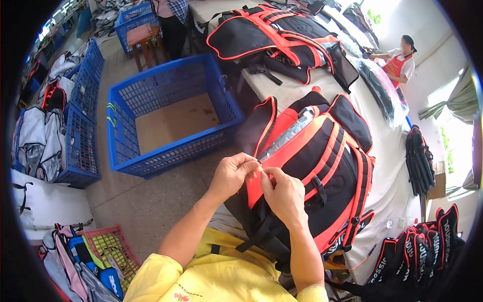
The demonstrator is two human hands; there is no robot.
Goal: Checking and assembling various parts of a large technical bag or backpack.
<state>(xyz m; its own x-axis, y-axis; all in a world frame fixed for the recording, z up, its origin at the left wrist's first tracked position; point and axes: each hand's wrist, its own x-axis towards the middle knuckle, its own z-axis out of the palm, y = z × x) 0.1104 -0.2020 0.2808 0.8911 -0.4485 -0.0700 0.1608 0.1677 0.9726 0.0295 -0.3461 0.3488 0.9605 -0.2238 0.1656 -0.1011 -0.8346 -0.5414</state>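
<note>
In front of me a large black and bright orange-red backpack [322,166] lies on the pale-covered table, its shoulder straps facing up. A side panel hangs out, and a grey lining shows in the gap. My left hand [232,174] pinches at the bag's near left edge, thumb and forefinger together. Right beside it my right hand [285,194] is also closed in a pinch, its fingertips nearly meeting the left ones. Whatever lies between the fingertips is too small to make out. Black webbing straps [261,229] dangle below my hands.
A blue plastic crate [176,162] with a brown board in its bottom stands on the floor at left. Another similar backpack [271,40] lies farther along the table [256,83]. Filled crates [80,136] line the left. A person in a red apron [397,65] stands at far right.
</note>
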